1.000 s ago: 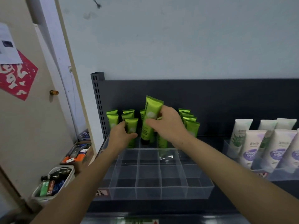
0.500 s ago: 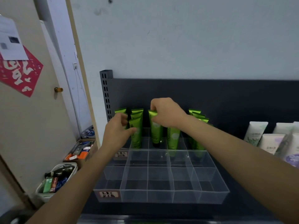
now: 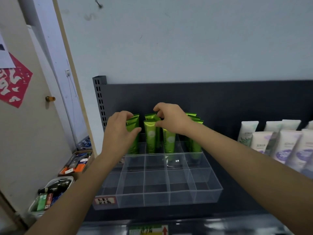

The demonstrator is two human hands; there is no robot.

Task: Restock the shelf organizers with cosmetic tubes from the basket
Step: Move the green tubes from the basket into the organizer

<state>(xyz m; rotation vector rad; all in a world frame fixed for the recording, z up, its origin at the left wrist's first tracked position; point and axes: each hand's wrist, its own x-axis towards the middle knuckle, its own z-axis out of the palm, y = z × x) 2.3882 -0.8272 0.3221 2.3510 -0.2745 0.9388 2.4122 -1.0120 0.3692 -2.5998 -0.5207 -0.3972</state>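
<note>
At the lower left of the frame sits a white basket [image 3: 67, 177] of stock. Left of centre, the left hand [image 3: 118, 131] curls fingers and thumb round the leftmost green tube [image 3: 133, 121], which stands upright at the back of the clear organizer [image 3: 169, 195]. Just right of it, the right hand [image 3: 171, 119] pinches the crimped top of the neighbouring green tube [image 3: 151, 131], and white and lavender tubes [image 3: 286, 146] stand at the right edge.

One view: head-worn, wide-angle, facing forward and down. Near: clear organizer [image 3: 160, 192] fills frame centre; left hand [image 3: 119, 131] and right hand [image 3: 171, 120] reach the green tubes [image 3: 151, 133] in its back row. Wall [image 3: 186, 39] at 12 o'clock, basket [image 3: 33, 209] at 8 o'clock.
</note>
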